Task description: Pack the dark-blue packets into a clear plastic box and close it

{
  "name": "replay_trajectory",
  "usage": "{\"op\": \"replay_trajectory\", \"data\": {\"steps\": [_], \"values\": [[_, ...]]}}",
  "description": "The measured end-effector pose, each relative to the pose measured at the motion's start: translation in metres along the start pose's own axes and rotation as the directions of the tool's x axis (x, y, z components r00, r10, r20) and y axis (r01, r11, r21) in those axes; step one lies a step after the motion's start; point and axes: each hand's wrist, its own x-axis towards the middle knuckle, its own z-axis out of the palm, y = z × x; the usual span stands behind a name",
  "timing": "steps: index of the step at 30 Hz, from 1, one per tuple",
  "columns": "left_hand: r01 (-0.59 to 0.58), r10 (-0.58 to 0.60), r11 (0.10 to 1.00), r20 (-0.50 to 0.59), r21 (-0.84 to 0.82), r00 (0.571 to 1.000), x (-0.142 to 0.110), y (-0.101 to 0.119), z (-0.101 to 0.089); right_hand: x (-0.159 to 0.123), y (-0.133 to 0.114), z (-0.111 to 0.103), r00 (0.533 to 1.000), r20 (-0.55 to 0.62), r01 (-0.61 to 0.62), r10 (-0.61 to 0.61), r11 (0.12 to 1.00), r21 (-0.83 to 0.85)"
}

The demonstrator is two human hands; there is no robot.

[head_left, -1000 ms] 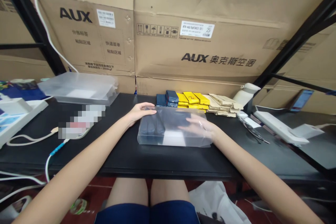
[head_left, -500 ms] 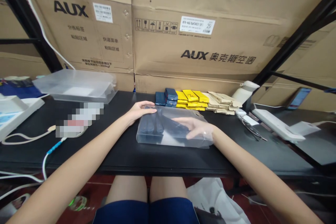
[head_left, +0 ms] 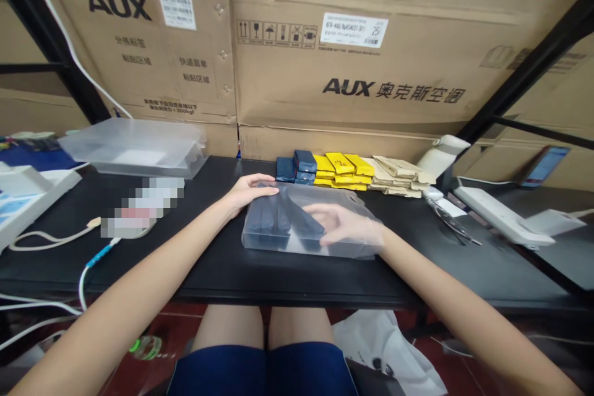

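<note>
A clear, frosted plastic box (head_left: 278,242) lies on the black tabletop in front of me, its opening on the right. My left hand (head_left: 253,190) grips its far left corner, thumb on top. Inside, several slim dark packets (head_left: 264,218) stand side by side at the left end. Another dark packet (head_left: 301,220) leans at a slant beside them. Through the box's right opening reaches my right hand (head_left: 341,221), fingers and thumb curled around the right end of the slanted packet. The plastic blurs the exact finger contact.
Behind the box stand stacks of navy packets (head_left: 304,164), yellow packets (head_left: 343,170) and beige packets (head_left: 401,174). A second clear box (head_left: 139,158) is at the back left. To the right are glasses (head_left: 452,223), a white power strip (head_left: 503,213) and a white bottle (head_left: 445,158).
My right hand has shifted slightly left inside the box, its fingers more curled. The slanted packet's right end now sits against the fingers. My left hand stays on the corner.
</note>
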Motion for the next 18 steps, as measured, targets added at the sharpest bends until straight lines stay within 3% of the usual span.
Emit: {"op": "replay_trajectory", "data": {"steps": [10, 18], "values": [[-0.01, 0.01, 1.0, 0.002, 0.007, 1.0, 0.0, -0.001, 0.001, -0.002, -0.014, 0.004, 0.999, 0.039, -0.001, 0.004, 0.998, -0.07], [-0.021, 0.021, 1.0, 0.009, 0.023, 1.0, 0.001, -0.003, -0.001, -0.004, -0.018, 0.008, 0.993, 0.116, -0.01, 0.007, 1.0, 0.028]]}}
